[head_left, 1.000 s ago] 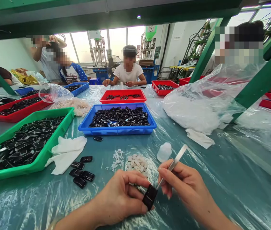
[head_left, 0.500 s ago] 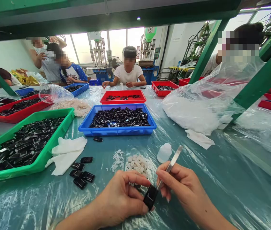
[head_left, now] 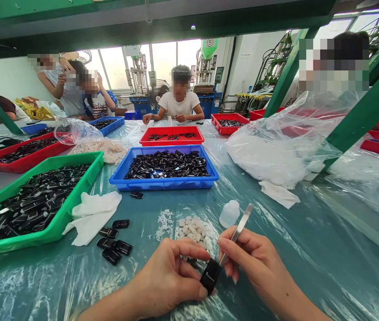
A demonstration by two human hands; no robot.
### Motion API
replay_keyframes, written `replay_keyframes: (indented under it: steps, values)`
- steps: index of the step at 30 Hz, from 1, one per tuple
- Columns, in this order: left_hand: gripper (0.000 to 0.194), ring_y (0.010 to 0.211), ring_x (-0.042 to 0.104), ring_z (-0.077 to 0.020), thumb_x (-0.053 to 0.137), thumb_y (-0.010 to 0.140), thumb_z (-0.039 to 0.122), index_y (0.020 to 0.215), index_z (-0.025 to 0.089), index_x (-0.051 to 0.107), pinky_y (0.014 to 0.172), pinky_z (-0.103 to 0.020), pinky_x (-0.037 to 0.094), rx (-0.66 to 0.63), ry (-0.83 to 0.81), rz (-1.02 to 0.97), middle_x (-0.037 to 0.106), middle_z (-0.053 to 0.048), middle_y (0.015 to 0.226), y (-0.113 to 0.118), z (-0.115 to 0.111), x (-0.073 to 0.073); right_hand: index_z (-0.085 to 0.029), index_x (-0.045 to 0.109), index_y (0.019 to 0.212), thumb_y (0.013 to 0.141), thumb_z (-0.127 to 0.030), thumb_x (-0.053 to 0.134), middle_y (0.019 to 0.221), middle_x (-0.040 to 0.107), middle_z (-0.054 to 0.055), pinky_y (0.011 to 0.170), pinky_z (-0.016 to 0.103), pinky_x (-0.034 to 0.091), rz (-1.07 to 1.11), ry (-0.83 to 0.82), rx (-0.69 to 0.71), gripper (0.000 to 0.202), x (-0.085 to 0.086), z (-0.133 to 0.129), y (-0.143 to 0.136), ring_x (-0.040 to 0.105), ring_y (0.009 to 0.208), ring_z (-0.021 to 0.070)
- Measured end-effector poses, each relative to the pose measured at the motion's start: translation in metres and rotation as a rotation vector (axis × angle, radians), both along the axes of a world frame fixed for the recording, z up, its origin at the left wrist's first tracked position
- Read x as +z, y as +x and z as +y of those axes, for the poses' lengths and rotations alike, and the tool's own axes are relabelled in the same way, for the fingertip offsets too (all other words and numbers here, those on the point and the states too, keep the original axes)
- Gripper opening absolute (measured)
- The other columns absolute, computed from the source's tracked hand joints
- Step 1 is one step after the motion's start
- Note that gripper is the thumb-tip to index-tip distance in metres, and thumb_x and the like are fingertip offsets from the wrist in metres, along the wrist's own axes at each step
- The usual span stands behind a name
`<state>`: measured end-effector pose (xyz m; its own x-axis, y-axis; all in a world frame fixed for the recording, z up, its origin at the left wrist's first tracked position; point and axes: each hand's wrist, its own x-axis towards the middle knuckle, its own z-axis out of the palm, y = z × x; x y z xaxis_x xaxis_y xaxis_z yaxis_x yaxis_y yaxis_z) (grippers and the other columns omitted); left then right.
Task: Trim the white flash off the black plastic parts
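Our left hand (head_left: 172, 273) pinches a black piece (head_left: 210, 277) between thumb and fingers, nearer us than the blue tray (head_left: 164, 183) and a little to its right; our right hand (head_left: 251, 254), slightly apart, grips a slim metal tool (head_left: 242, 223) whose lower end meets the piece's right edge. Between our hands and the blue tray we have a pale pile (head_left: 192, 228), partly hidden by our left fingers, and a small translucent bottle (head_left: 230, 214). Left of that tray lie a white cloth (head_left: 97, 209) and a green tray (head_left: 57, 228); right of it slumps a plastic bag (head_left: 269, 154). We see the piece as dark and boxy, with a short pale line across its face. Its long axis tilts steeply, upper end leaning right, roughly toward the bottle.
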<state>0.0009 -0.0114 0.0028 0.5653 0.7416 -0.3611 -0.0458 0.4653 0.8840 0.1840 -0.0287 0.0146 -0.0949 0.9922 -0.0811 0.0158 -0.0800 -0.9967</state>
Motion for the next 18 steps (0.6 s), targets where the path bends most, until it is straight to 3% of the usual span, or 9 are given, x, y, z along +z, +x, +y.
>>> replay_keyframes:
  steps: [10,18]
  values:
    - [0.046,0.063,0.065,-0.0148,0.071,0.050,0.003,0.094,0.011,0.060,0.049,-0.019,0.037,-0.033,0.009,0.006,0.064,-0.008,0.095,0.0000,0.0013,-0.0003,-0.015,0.058,0.069,0.077,-0.049,0.063,0.053,0.055,-0.002,0.043,0.020,0.044,-0.010,-0.002,0.023,0.035,-0.0022,0.0031,0.0004,0.051,0.044,0.0089]
    - [0.046,0.061,0.065,-0.0138,0.073,0.049,0.004,0.092,0.012,0.061,0.050,-0.020,0.039,-0.012,-0.003,0.021,0.060,-0.010,0.106,0.0000,0.0012,0.0012,-0.015,0.058,0.069,0.079,-0.048,0.061,0.052,0.055,-0.002,0.044,0.020,0.044,-0.025,0.000,0.042,0.035,-0.0022,0.0012,0.0025,0.051,0.044,0.0085]
